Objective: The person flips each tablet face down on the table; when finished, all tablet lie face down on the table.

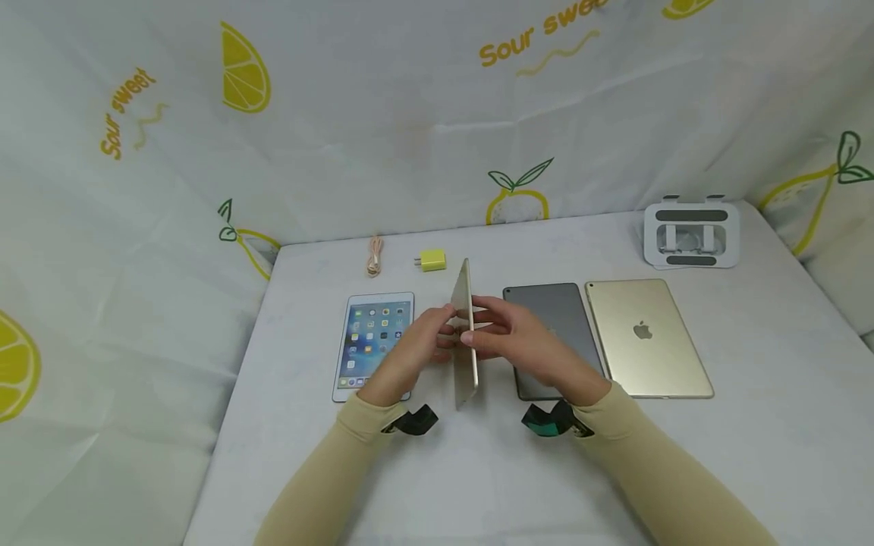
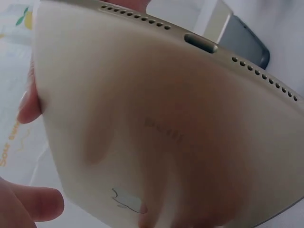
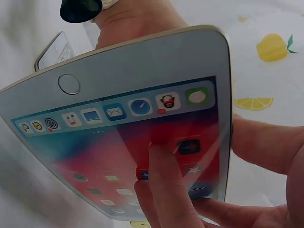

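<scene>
A gold-backed tablet stands on its long edge, upright between my hands close over the table. Its lit screen faces my right hand, whose thumb lies on the upper edge and whose fingers reach over the screen. On the gold back side is my left hand, with fingers at the back and the thumb right at the edge. Part of the left fingers is hidden behind the tablet. A smaller white tablet with its screen lit lies left, partly under my left forearm in the head view.
Right of my hands lie a dark grey tablet and a gold tablet, both backs up. A white folding stand sits at the back right. Behind the hands are a yellow charger plug and a coiled pink cable.
</scene>
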Demonstrator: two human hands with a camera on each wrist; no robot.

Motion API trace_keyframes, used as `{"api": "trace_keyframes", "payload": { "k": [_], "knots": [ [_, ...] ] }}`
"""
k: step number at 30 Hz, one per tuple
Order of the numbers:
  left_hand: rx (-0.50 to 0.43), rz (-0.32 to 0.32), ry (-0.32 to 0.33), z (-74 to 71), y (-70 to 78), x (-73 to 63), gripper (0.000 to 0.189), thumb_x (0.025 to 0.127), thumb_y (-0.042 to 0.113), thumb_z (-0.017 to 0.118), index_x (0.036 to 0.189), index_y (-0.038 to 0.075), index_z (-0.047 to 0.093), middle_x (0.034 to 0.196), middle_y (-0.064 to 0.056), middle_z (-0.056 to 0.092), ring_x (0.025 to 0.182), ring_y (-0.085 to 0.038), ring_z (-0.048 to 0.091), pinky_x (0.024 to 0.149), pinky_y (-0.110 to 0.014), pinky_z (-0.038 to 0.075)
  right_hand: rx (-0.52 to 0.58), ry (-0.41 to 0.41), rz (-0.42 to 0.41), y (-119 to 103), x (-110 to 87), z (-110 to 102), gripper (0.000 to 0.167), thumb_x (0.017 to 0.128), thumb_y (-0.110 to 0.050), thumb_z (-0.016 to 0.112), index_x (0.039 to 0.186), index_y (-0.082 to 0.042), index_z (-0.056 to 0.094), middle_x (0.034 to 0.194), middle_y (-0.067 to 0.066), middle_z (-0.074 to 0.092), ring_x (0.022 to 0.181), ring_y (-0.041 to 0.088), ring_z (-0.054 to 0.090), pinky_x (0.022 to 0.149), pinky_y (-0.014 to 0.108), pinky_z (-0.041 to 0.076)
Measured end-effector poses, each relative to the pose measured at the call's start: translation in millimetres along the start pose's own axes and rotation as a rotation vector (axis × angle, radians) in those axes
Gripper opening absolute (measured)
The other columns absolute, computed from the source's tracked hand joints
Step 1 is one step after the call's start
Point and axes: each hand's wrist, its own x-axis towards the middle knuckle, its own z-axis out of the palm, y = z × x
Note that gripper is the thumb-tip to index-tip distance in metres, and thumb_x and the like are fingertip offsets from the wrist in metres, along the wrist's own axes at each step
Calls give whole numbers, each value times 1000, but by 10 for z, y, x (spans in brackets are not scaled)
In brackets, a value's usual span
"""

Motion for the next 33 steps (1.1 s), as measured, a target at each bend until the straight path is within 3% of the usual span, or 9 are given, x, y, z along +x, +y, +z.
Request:
{"api": "trace_keyframes", "payload": {
  "k": [6, 16, 26, 33],
  "knots": [
    [15, -67, -1, 4, 29, -10, 72, 111, 63, 39, 156, 8, 50, 152, -19, 56, 137, -39, 60, 115, -56, 54, -36, 26, -29, -5, -86, -67, 69, 106, -11, 67, 166, 1, 35, 161, 30, 51, 140, 50, 60, 97, 45, 65],
    [36, -105, 54, -66, 37, -16, 73, 110, 65, 39, 156, 9, 52, 151, -19, 55, 132, -38, 61, 111, -52, 58, -110, 75, -7, 32, -184, -173, 64, 105, -4, 65, 163, 4, 38, 156, 30, 55, 139, 46, 62, 103, 47, 63],
    [9, -135, 101, -98, 62, 6, 72, 112, 61, 38, 157, 6, 51, 151, -21, 56, 131, -39, 61, 108, -52, 59, -196, 101, 2, 134, -177, -190, 60, 101, -6, 70, 155, 8, 50, 130, 27, 70, 115, 34, 74, 91, 35, 63],
    [54, -139, 119, -168, 54, 1, 75, 110, 65, 39, 159, 8, 49, 156, -19, 54, 136, -40, 59, 109, -53, 59, -208, 119, 55, 191, -142, -179, 62, 100, -6, 71, 155, 10, 47, 110, 14, 59, 108, 28, 73, 90, 34, 62]
  ]
}}
